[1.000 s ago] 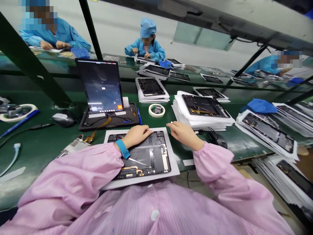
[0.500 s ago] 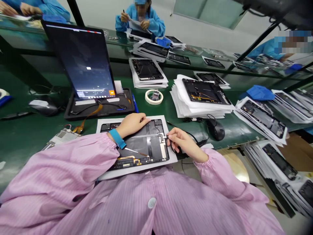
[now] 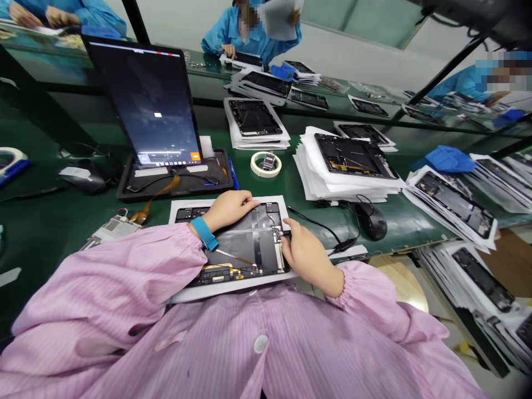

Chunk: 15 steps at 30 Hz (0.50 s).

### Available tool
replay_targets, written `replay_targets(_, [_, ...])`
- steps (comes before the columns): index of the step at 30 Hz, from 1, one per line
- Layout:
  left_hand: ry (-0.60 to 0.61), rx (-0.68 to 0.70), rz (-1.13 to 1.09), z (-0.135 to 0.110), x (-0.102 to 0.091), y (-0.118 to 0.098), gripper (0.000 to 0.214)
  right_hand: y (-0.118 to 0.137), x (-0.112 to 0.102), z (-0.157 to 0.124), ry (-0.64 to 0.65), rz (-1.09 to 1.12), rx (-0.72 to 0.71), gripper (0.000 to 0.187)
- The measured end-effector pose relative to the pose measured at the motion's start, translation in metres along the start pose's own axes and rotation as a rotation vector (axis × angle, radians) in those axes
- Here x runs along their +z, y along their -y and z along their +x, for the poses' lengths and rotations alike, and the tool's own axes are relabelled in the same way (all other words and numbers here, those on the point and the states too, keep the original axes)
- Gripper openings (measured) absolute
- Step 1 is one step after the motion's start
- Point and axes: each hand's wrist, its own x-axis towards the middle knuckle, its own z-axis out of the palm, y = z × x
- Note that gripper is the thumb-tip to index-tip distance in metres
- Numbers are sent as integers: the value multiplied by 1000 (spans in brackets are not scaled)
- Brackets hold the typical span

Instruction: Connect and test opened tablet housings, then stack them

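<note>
- Status, completed: the tablet housing (image 3: 236, 244) lies open, inner side up, on a white sheet (image 3: 233, 289); a small circuit board (image 3: 277, 233) and gold flex cables (image 3: 216, 269) are in place inside it.
- Status, in progress: a dark plug (image 3: 286, 233) is at the housing's edge, beside the circuit board. Whether it is fully seated cannot be told.
- Status, outstanding: the housing has no cover or screen over its interior, so it appears unfinished; no further stage can be judged from this view.
- Position of housing: directly below the left hand (image 3: 230, 209) and just to the left of the right hand (image 3: 305, 249), between the two forearms.
- Left hand: rests palm down across the housing's far edge. The fingertips are partly hidden; whether they grip the edge cannot be told.
- Right hand: thumb and forefinger pinch the dark plug; the palm is at the housing's right edge.
- Surroundings on the counter (image 3: 287, 178): a tape roll (image 3: 254, 167) lies beyond both hands; a lit display (image 3: 153, 100) stands beyond the left hand, to its left; a black mouse (image 3: 371, 220) lies right of the right hand.
</note>
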Motion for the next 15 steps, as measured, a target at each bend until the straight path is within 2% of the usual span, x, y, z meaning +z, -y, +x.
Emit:
replay_targets(2, [12,-3,-3,0,0,1,37,-14,-8,0,-7,90,-25,38])
replay_targets(3, [16,-4,-3,0,0,1,37,-28,-14,-2,-79,121,-17,36])
replay_targets(5, [23,-1,-2,0,0,3,37,-70,-27,-8,-415,103,103,31])
replay_targets(7, [20,7,3,1,1,3,38,-123,-39,-19,-892,-55,392,34])
replay_targets(8, [12,11,5,1,2,3,38,-149,-42,-25,-953,-126,494,35])
replay_targets(9, [4,15,6,1,2,3,38,-172,-43,-30,-858,-157,515,34])
replay_targets(11, [-12,19,-1,0,2,1,37,-203,-38,-38,-639,-148,422,44])
replay_targets(13, [-16,17,-6,0,1,-2,36,-217,-27,-43,-587,-155,358,51])
replay_targets(15, [-13,13,4,1,-1,-5,35,-225,-14,-45,-640,-187,413,48])
